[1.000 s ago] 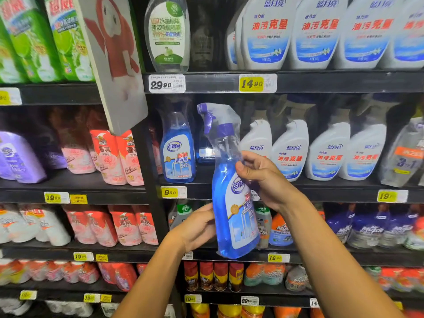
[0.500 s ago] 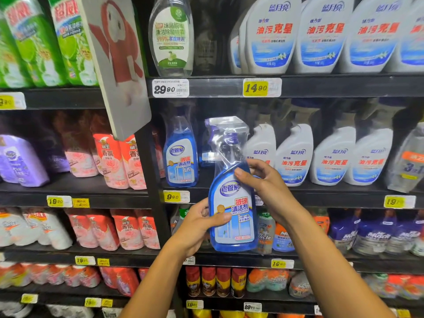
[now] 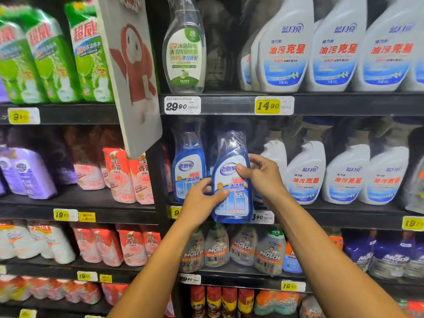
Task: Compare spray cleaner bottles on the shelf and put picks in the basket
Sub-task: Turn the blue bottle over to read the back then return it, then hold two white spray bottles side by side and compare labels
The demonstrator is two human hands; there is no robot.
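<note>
Blue spray bottle (image 3: 231, 191) upright, held just right of its shelved twin bottle (image 3: 188, 166). Left hand (image 3: 202, 200) grips its lower left side; right hand (image 3: 261, 175) pinches its label.

The blue spray bottle (image 3: 231, 180) stands upright with its white-and-blue label facing the camera, its spray head wrapped in clear plastic film, its base level with the front edge of the middle shelf (image 3: 332, 214). A matching blue bottle (image 3: 188, 166) stands just to its left on that shelf, with white spray bottles (image 3: 305, 173) in a row to its right.
</note>
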